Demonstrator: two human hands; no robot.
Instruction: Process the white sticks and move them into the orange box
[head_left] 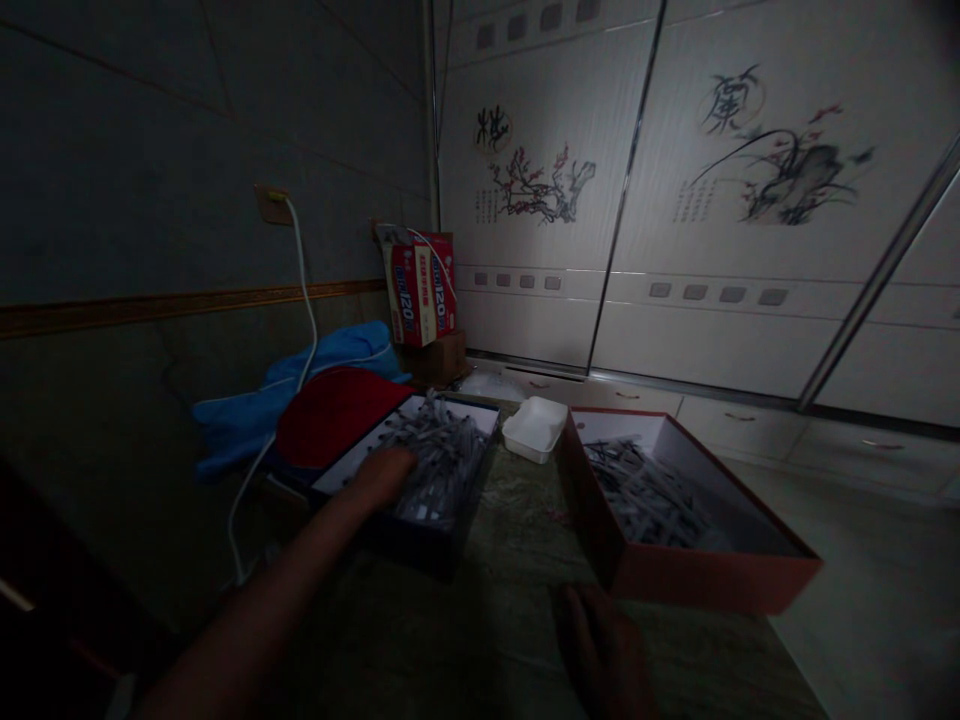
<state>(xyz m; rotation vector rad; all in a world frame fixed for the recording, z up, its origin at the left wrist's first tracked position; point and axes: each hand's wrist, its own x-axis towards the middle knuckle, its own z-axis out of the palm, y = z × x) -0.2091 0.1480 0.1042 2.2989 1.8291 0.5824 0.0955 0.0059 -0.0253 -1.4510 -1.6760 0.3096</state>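
Observation:
My left hand [386, 478] reaches over the left side of a dark box [480, 480], at a heap of thin whitish pieces [442, 450]. Its fingertips are hidden in shadow among the pieces. Nearer to me, my right hand [600, 635] is low over the table, in front of a red-brown box [720, 580]; its fingers look curled, and what they hold, if anything, is too dark to see. Similar thin pieces [649, 495] lie in the red-brown box. A small white tray [535, 428] stands between the two boxes, toward the back.
A red cloth [330, 415] and blue cloth [337, 355] lie left of the dark box. A white cable [304, 270] hangs from the wall socket [271, 204]. Red and white cartons [421, 295] stand behind. The table [517, 570] runs under the boxes.

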